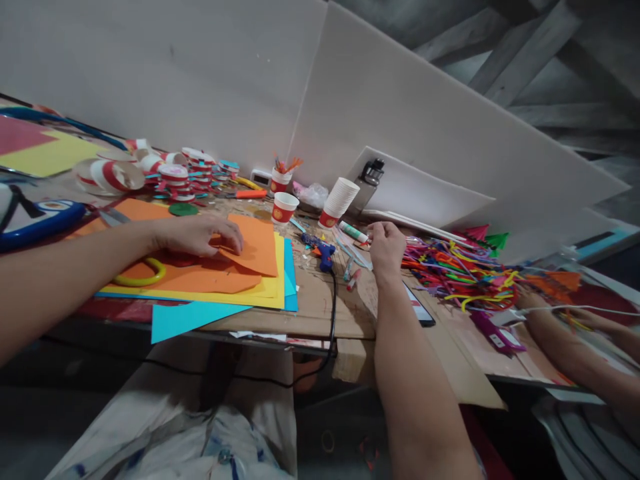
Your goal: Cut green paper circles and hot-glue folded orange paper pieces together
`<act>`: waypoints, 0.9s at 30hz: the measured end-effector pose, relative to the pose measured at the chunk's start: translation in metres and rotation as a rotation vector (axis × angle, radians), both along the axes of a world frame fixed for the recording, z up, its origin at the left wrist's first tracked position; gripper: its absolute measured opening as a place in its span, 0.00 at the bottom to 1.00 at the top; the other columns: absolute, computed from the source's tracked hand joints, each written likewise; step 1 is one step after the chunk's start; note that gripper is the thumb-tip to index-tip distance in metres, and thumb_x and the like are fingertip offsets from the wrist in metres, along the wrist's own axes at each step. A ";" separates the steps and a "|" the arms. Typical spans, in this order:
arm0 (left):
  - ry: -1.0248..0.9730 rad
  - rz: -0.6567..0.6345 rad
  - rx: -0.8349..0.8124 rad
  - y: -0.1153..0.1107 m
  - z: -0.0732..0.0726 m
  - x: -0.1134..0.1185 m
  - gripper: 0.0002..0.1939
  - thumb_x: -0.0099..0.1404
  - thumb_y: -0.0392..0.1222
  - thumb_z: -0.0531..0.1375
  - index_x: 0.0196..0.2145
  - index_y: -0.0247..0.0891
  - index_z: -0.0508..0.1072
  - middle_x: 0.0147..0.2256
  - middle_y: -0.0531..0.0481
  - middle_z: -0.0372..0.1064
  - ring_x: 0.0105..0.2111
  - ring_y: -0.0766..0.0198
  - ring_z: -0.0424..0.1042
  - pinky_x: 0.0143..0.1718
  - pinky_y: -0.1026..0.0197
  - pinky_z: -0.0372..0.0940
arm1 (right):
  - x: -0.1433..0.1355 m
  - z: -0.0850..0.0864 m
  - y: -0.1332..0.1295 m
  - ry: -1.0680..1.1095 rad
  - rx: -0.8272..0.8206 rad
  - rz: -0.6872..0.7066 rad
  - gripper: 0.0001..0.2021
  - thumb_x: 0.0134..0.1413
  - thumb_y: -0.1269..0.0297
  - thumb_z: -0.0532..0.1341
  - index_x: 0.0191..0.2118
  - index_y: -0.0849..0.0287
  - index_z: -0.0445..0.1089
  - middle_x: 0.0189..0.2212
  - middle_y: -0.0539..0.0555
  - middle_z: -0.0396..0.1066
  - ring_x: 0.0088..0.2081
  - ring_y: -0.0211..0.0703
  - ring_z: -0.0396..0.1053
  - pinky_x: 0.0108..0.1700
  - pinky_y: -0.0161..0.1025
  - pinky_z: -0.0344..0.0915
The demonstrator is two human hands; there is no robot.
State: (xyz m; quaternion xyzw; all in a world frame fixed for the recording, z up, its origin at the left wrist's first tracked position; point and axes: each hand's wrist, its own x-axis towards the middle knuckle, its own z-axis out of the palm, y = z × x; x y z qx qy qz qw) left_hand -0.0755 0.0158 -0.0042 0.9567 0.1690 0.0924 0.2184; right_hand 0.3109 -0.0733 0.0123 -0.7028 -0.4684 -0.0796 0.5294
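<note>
Our left hand (200,235) curls over orange paper (256,241) at nine o'clock, probably steadying it. Our right hand (387,245) bunches its fingers beside the glue stick (353,232); whether either hand grips, we cannot tell.

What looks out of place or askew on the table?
Blue paper juts out under the yellow paper, out of line with it, one corner past the front edge of the table. The cord of the glue gun also droops over that edge, where it might snag.

Smooth matt paper sheets (257,250), scuffed cardboard (314,297)
</note>
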 end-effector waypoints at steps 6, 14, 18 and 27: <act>-0.052 -0.043 0.032 0.007 -0.006 -0.001 0.11 0.59 0.42 0.61 0.39 0.37 0.77 0.44 0.45 0.74 0.45 0.61 0.72 0.49 0.62 0.63 | -0.009 -0.009 0.004 -0.086 0.051 0.023 0.15 0.55 0.58 0.51 0.31 0.60 0.72 0.24 0.52 0.70 0.28 0.41 0.65 0.34 0.37 0.59; -0.053 -0.050 0.022 0.006 -0.005 0.000 0.12 0.57 0.34 0.59 0.39 0.39 0.78 0.44 0.47 0.74 0.45 0.61 0.72 0.49 0.63 0.63 | -0.022 -0.013 0.001 -0.184 -0.040 0.073 0.16 0.57 0.57 0.51 0.34 0.61 0.72 0.28 0.53 0.72 0.30 0.41 0.66 0.37 0.37 0.60; -0.037 -0.042 0.020 0.007 -0.005 0.001 0.11 0.58 0.35 0.58 0.38 0.39 0.78 0.43 0.47 0.75 0.43 0.62 0.72 0.47 0.64 0.64 | -0.046 -0.007 -0.009 -0.210 -0.100 0.188 0.17 0.59 0.55 0.50 0.36 0.61 0.71 0.29 0.53 0.71 0.31 0.40 0.66 0.37 0.36 0.61; -0.043 -0.044 -0.014 0.010 -0.007 0.003 0.10 0.62 0.40 0.58 0.39 0.37 0.77 0.42 0.46 0.74 0.42 0.63 0.71 0.45 0.65 0.63 | -0.099 -0.011 -0.024 -0.440 -0.269 0.736 0.14 0.63 0.57 0.53 0.41 0.60 0.71 0.35 0.55 0.70 0.35 0.40 0.65 0.40 0.37 0.62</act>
